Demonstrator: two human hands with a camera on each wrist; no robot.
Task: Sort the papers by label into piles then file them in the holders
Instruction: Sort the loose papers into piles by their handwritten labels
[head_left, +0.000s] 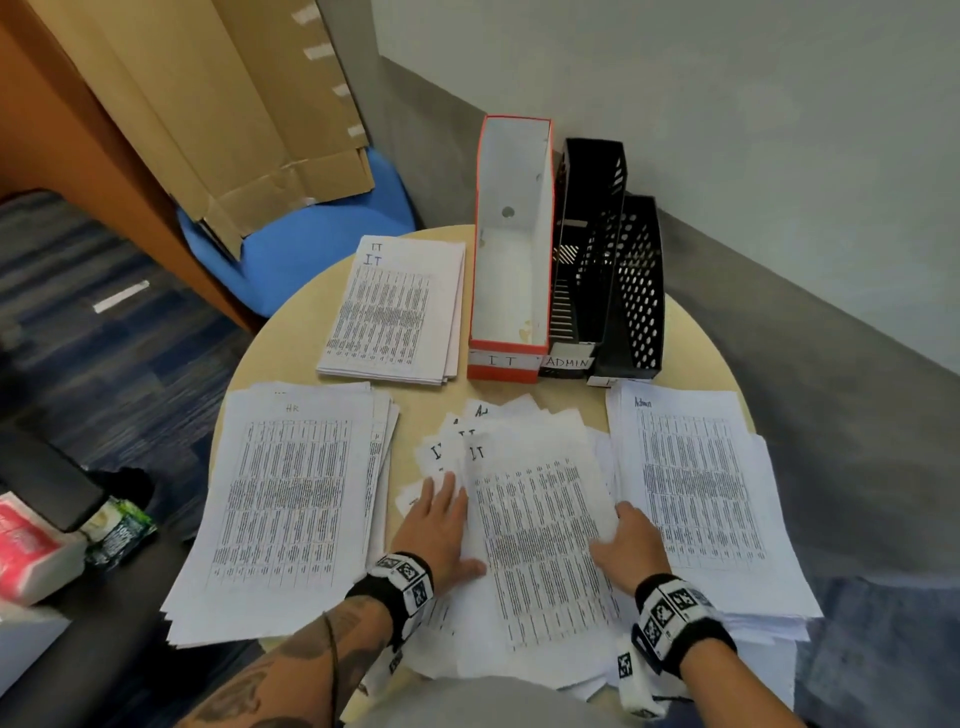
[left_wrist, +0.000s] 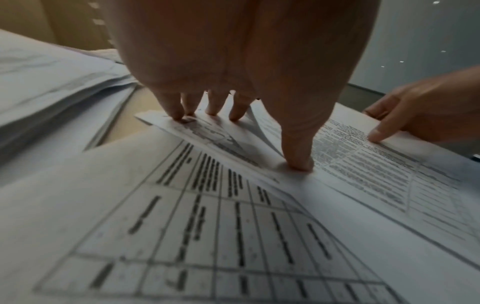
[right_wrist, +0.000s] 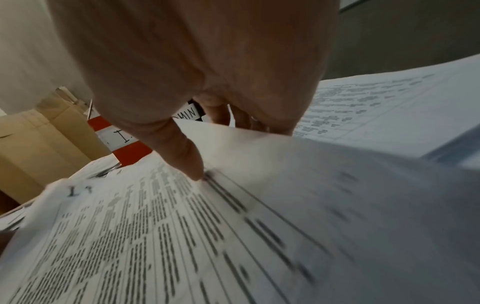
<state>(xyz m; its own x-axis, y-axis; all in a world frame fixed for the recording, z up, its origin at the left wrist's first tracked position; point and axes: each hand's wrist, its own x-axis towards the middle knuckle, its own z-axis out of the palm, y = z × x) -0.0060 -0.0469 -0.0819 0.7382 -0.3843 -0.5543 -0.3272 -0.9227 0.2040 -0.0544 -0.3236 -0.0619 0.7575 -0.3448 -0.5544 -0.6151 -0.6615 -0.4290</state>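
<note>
Thin white paper, light and floppy, prone to sliding sheet over sheet and to creasing if pinched hard. Loose unsorted heap (head_left: 524, 525) at the near middle of the table (head_left: 291, 332), top sheet (head_left: 540, 535) marked IT. Left hand (head_left: 441, 525) flat on the heap's left side, fingers (left_wrist: 213, 107) straight and pressing, thumb down on the sheet's edge, gripping nothing. Right hand (head_left: 631, 540) at the sheet's right edge, thumb (right_wrist: 187, 160) on top, other fingers curled under the lifted margin, so pinching the top sheet. Best hold probably that side edge, kept shallow, with the left hand pinning the rest against drag. IT pile (head_left: 395, 312) far left, HR pile (head_left: 291, 499) near left, Admin pile (head_left: 696, 493) right. Holders (head_left: 511, 249) standing at the back, nothing filed yet.
</note>
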